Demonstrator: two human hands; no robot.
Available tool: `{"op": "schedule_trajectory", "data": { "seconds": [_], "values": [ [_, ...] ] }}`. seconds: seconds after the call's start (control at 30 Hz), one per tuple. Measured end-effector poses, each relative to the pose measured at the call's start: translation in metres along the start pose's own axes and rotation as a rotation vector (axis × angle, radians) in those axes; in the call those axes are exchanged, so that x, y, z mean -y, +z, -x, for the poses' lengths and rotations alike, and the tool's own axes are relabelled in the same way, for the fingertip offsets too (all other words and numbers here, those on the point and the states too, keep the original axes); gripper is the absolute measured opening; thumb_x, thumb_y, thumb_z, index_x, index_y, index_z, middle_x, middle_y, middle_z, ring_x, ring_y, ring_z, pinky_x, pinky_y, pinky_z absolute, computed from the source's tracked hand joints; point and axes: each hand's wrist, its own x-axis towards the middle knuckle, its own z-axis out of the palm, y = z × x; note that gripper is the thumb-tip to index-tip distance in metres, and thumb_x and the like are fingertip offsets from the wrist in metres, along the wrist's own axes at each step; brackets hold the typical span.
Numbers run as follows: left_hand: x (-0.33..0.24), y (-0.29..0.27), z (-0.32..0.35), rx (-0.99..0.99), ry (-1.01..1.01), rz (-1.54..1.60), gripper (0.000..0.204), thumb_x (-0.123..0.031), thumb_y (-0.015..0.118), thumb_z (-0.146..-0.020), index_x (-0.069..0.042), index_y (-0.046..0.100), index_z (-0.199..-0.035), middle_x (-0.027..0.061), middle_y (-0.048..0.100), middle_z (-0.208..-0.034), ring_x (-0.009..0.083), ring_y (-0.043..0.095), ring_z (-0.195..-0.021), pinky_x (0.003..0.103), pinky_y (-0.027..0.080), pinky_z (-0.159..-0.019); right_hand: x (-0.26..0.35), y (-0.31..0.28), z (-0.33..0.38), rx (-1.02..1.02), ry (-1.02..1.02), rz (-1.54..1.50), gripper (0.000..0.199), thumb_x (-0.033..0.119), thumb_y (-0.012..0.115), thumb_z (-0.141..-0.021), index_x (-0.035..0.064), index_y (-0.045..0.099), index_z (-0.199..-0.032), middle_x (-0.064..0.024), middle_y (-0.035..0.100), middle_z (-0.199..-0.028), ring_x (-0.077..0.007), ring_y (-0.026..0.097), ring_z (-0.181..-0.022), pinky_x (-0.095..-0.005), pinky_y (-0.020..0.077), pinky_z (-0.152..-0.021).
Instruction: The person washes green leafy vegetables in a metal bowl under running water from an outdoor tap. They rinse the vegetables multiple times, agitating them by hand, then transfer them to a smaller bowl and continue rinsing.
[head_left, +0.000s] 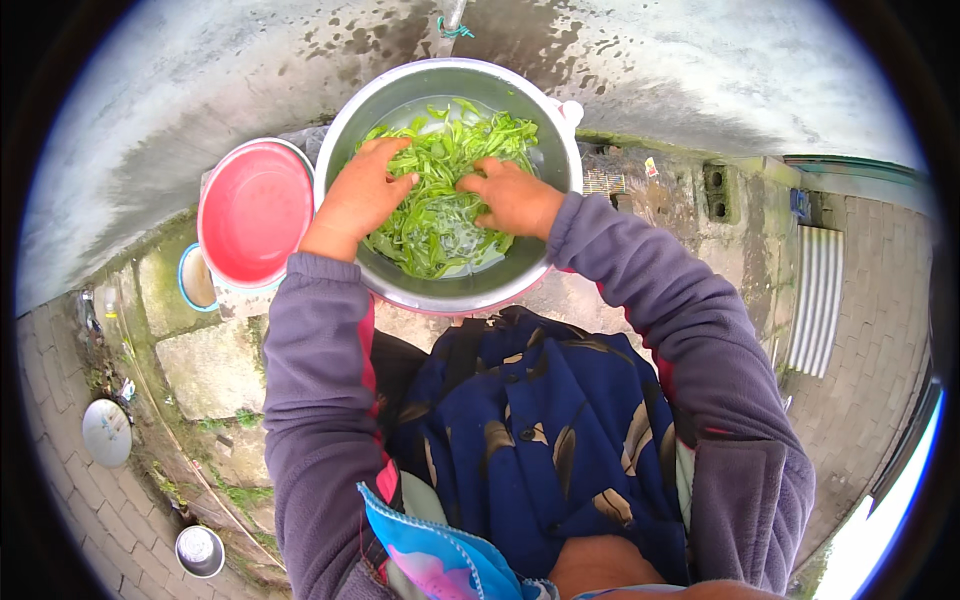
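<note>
Bright green leafy vegetables (pixel 440 215) float in water inside a large metal basin (pixel 470 293) with a pale rim. My left hand (pixel 365 195) reaches over the basin's left side, thumb and forefinger apart, touching the leaves. From the right comes my right hand (pixel 515 200), its fingers spread against the greens. The leaves cover some of the fingertips, and I see neither hand closed round a bunch.
Left of the metal basin stands a red basin (pixel 258 210), beside a smaller blue-rimmed bowl (pixel 198 278). Behind the basin, a pipe (pixel 452 22) runs down the wet concrete wall (pixel 660 60). A corrugated sheet (pixel 815 300) lies right; a metal pot (pixel 200 551) sits lower left.
</note>
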Motion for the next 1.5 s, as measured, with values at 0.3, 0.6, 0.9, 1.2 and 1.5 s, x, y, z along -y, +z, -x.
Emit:
{"op": "schedule_trajectory", "data": {
  "seconds": [0.3,0.6,0.9,1.2,1.5],
  "values": [
    [0.010,-0.006,0.001,-0.035,-0.028,-0.189,0.035,-0.021,0.063,-0.091,-0.005,0.063,-0.123,0.0215,0.062,-0.116,0.0398,0.060,-0.104,0.044,0.048,-0.093,-0.012,-0.044,0.025,0.304,-0.085,0.147,0.020,0.015,0.067,-0.078,0.0091,0.071,-0.097,-0.0148,0.064,-0.101,-0.0367,0.065,-0.094,-0.0450,0.0525,-0.082],
    [0.003,0.002,-0.004,-0.051,-0.013,-0.187,0.031,-0.019,0.059,-0.092,-0.005,0.064,-0.119,0.0208,0.064,-0.113,0.0394,0.060,-0.105,0.045,0.048,-0.093,-0.034,-0.021,-0.043,-0.190,0.012,0.076,0.020,0.015,0.065,-0.082,0.0088,0.066,-0.101,-0.0142,0.064,-0.098,-0.0355,0.064,-0.090,-0.0456,0.0522,-0.081],
    [0.009,0.000,-0.007,-0.069,0.023,-0.183,0.029,-0.017,0.058,-0.092,-0.005,0.065,-0.118,0.0203,0.064,-0.112,0.0396,0.060,-0.104,0.045,0.048,-0.092,-0.040,-0.011,-0.049,-0.129,0.031,0.000,0.011,0.015,0.065,-0.082,0.0087,0.067,-0.091,-0.0133,0.065,-0.097,-0.0333,0.065,-0.087,-0.0427,0.0522,-0.077],
    [-0.009,0.028,-0.013,-0.030,0.059,0.165,0.019,-0.009,0.069,-0.087,-0.006,0.069,-0.106,0.0102,0.065,-0.095,0.0216,0.064,-0.083,0.032,0.052,-0.077,-0.032,-0.020,-0.027,-0.141,0.230,-0.816,0.010,0.010,0.068,-0.090,0.0041,0.068,-0.099,-0.0002,0.065,-0.088,-0.0087,0.061,-0.084,-0.0255,0.0504,-0.079],
    [-0.017,0.041,-0.010,-0.058,0.107,0.153,0.016,-0.011,0.073,-0.084,-0.004,0.070,-0.098,0.0090,0.066,-0.088,0.0211,0.065,-0.077,0.032,0.052,-0.071,-0.009,-0.021,-0.018,-0.164,0.248,-1.073,0.012,0.008,0.068,-0.089,0.0036,0.069,-0.100,-0.0012,0.069,-0.088,-0.0069,0.062,-0.081,-0.0233,0.0505,-0.074]
  ]
}}
